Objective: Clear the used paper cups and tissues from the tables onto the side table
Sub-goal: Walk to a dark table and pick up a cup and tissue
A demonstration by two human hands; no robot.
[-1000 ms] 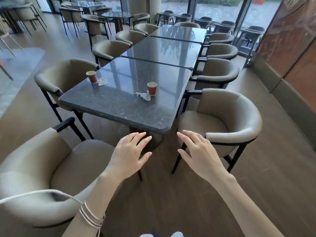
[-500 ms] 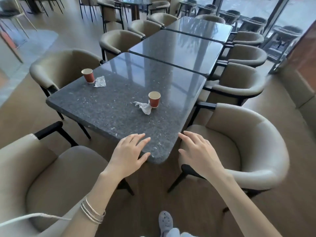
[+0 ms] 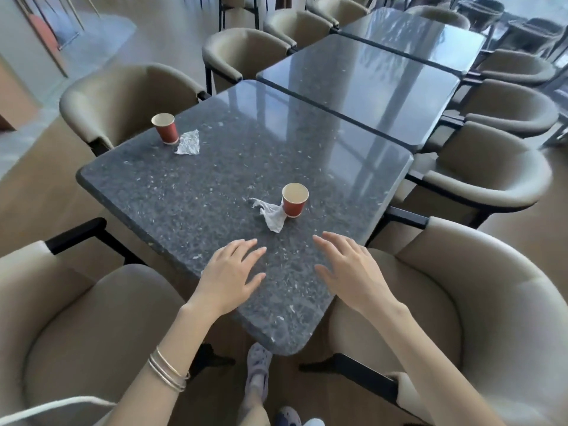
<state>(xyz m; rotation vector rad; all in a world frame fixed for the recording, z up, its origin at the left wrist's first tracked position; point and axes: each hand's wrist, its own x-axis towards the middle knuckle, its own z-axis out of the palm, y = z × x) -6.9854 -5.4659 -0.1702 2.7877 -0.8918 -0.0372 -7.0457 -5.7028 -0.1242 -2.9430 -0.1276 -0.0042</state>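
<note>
Two red paper cups stand upright on the dark speckled table (image 3: 190, 192). The near cup (image 3: 294, 200) has a crumpled white tissue (image 3: 270, 215) touching its left side. The far cup (image 3: 165, 128) stands by the left edge with a flattened tissue (image 3: 188, 143) just right of it. My left hand (image 3: 229, 276) hovers over the table's near corner, fingers spread and holding nothing. My right hand (image 3: 349, 272) hovers beside it, fingers spread and empty, a short way in front of the near cup.
Beige armchairs flank the near corner, one at left (image 3: 76, 327) and one at right (image 3: 461, 302). More chairs line both long sides. Two further dark tables (image 3: 362, 78) continue in a row behind. My feet (image 3: 259, 373) stand under the corner.
I have stepped up to the table, so it fills more of the view. Both hands have moved forward from beyond its edge to above its near corner, closer to the near cup.
</note>
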